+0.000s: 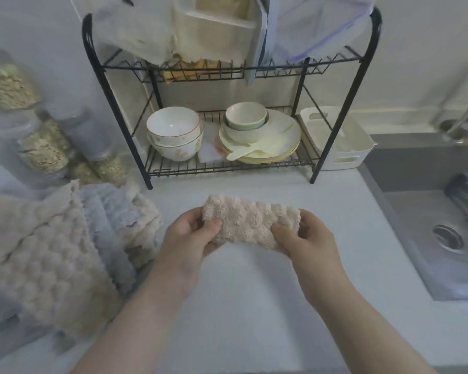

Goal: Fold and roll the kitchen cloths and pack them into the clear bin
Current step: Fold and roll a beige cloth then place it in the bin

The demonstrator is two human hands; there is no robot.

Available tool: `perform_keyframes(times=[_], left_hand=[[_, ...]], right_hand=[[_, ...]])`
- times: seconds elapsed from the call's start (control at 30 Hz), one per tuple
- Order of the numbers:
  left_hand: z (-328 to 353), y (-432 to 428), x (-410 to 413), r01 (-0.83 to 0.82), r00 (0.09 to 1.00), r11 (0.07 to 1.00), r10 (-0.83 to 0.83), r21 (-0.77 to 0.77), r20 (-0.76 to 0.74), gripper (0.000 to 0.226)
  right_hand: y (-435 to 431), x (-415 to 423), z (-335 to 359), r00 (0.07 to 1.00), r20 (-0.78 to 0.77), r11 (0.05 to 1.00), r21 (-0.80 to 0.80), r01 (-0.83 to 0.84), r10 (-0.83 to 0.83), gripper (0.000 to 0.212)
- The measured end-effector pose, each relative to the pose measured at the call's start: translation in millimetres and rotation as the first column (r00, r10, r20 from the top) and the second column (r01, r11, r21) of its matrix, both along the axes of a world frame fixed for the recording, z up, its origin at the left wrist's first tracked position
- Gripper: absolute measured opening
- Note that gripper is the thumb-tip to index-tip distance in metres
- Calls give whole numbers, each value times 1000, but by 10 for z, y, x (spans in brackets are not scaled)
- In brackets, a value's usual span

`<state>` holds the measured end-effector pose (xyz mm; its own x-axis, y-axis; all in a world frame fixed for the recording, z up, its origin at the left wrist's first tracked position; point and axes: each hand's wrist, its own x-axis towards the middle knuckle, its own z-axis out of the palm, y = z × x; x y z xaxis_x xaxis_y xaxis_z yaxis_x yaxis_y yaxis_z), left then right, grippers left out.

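Note:
A fluffy beige kitchen cloth (247, 220), bunched into a thick roll, is held above the white counter (249, 298) in front of me. My left hand (191, 234) grips its left end with the thumb pressed on top. My right hand (301, 237) grips its right end the same way. A pile of more cloths (54, 252), beige and pale blue, lies on the counter to the left. A whitish plastic bin (338, 137) stands behind the right leg of the dish rack; nothing shows inside it.
A black wire dish rack (227, 109) with bowls and plates stands at the back centre. Several jars of grain (42, 147) crowd the back left. A steel sink (443, 238) with a drain lies to the right.

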<state>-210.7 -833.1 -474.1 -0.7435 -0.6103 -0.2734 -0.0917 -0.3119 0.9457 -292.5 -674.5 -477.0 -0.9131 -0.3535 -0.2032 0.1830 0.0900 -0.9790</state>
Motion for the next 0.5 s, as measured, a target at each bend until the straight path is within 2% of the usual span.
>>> perform_keyframes(times=[0.13, 0.27, 0.4, 0.5], left_hand=[[673, 4, -116, 60, 997, 998, -60, 3, -42, 21], [1268, -70, -211, 142, 973, 990, -138, 6, -183, 21], [1748, 17, -417, 187, 925, 972, -125, 144, -358, 26], [2032, 270, -624, 385, 856, 876, -222, 290, -466, 63]], right_hand=[[19, -112, 731, 1000, 13, 999, -37, 17, -16, 18], [104, -176, 1426, 999, -10, 997, -74, -39, 38, 19], [222, -160, 1960, 999, -39, 991, -133, 27, -32, 34], [377, -138, 2291, 979, -91, 967, -199, 160, -181, 34]])
